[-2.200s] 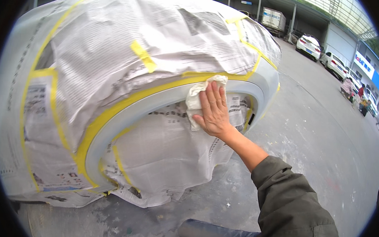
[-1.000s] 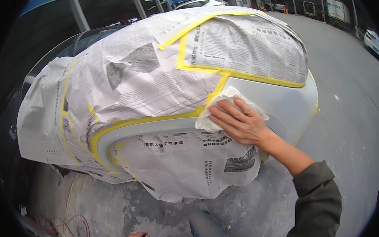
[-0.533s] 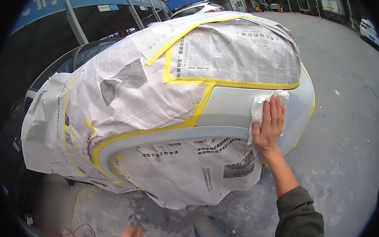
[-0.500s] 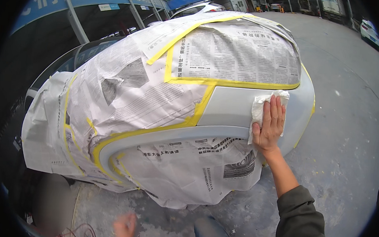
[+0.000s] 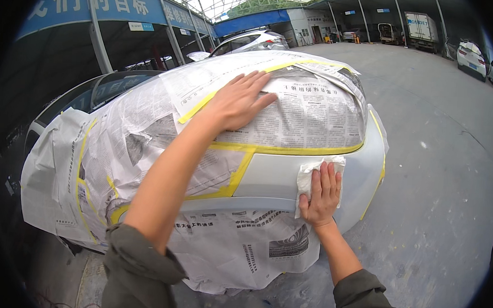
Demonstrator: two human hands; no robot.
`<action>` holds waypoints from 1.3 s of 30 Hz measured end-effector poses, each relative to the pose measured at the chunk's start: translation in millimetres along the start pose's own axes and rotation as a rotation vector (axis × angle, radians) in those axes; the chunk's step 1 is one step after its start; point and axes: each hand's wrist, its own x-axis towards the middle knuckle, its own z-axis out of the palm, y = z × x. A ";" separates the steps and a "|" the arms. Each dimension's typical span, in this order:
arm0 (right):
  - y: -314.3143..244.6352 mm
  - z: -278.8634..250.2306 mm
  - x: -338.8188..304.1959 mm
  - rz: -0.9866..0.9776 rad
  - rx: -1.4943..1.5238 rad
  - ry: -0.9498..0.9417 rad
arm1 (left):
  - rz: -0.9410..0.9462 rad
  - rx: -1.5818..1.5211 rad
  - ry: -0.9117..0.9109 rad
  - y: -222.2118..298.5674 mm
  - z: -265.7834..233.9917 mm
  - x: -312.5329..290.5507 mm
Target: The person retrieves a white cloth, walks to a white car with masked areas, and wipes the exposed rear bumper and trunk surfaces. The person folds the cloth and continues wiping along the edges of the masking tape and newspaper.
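A car covered in taped newspaper fills the middle of the view. Its bare rear side panel (image 5: 273, 175), pale grey, shows between the yellow masking tape (image 5: 309, 151) and the papered wheel arch. My right hand (image 5: 324, 195) presses a white wiping cloth (image 5: 306, 180) flat against this panel, fingers stretched over it. My left hand (image 5: 239, 101) rests open, fingers fairly straight, on the newspaper (image 5: 310, 121) covering the upper rear of the car. It touches the sheet near a slanting strip of yellow tape and holds nothing.
More newspaper (image 5: 234, 255) hangs over the wheel, down toward the grey concrete floor (image 5: 425, 182). A silver car (image 5: 253, 41) stands behind the papered one. Farther off are a white box truck (image 5: 422, 29) and a white car (image 5: 471, 57). Metal posts (image 5: 98, 32) line the left side.
My left hand has come up from low beside my legs onto the newspaper. My view has tilted up, so the car sits lower. The right hand stays on the cloth at the panel.
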 end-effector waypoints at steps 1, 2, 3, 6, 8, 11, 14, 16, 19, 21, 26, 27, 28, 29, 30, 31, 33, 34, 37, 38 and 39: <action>3.3 -1.8 0.0 -0.013 -0.008 -0.008 | 0.024 0.012 0.031 -5.7 -0.8 -11.9; -0.6 0.3 -0.5 -0.019 0.002 -0.012 | -0.007 0.037 0.036 -13.6 -7.5 -31.8; 0.3 0.1 -2.8 -0.030 -0.004 -0.027 | -0.032 0.045 0.046 -21.5 -8.6 -50.2; -2.9 2.1 -1.9 -0.037 0.006 -0.018 | -0.080 0.103 0.042 -46.3 -21.9 -109.2; -3.8 3.4 -0.5 -0.009 0.013 -0.009 | -0.090 0.155 0.016 -46.1 -26.9 -141.7; -2.1 1.0 1.4 0.025 0.023 -0.044 | -0.189 0.149 -0.031 -45.5 -18.2 -170.4; -40.2 13.6 2.9 0.303 0.121 -0.030 | -0.168 0.181 0.037 -52.7 -11.2 -183.4; -79.0 12.7 18.0 0.376 0.236 -0.041 | -0.165 0.203 0.065 -50.7 -7.3 -178.6; -44.2 20.0 22.0 -0.092 0.085 0.028 | -0.151 0.214 0.081 -50.9 4.5 -170.5; 1.9 3.5 8.6 0.105 0.125 -0.073 | -0.174 0.235 0.077 -60.8 7.1 -180.0; 137.0 -13.0 -31.8 0.695 0.119 0.178 | -0.129 0.203 0.121 -58.2 8.5 -171.8; 130.3 -7.4 -26.4 0.783 0.095 0.215 | -0.120 0.208 0.125 -57.8 9.3 -168.9; 123.0 1.1 -19.0 0.869 0.068 0.255 | -0.108 0.211 0.131 -61.0 9.4 -169.1; 84.4 -0.7 -2.7 0.782 0.142 0.229 | -0.097 0.208 0.129 -67.1 12.5 -173.1; 46.6 -6.4 16.3 0.645 0.161 0.162 | -0.075 0.230 0.141 -77.2 9.7 -176.8; 15.2 -3.4 25.1 0.521 0.216 0.084 | -0.075 0.232 0.153 -78.4 7.4 -180.1; -0.1 1.7 29.3 0.320 0.187 0.010 | -0.161 0.191 0.171 -69.6 12.9 -176.6; 9.8 -0.5 21.8 0.346 0.185 0.033 | -0.177 0.189 0.200 -68.5 16.7 -175.7; 52.9 0.0 -18.6 0.512 0.175 0.132 | -0.211 0.193 0.257 -72.5 22.9 -177.7; 66.4 0.9 -40.5 0.621 0.148 0.184 | -0.204 0.183 0.264 -74.2 23.0 -177.4; 76.3 4.4 -67.4 0.729 0.123 0.230 | -0.198 0.172 0.275 -74.9 23.8 -175.8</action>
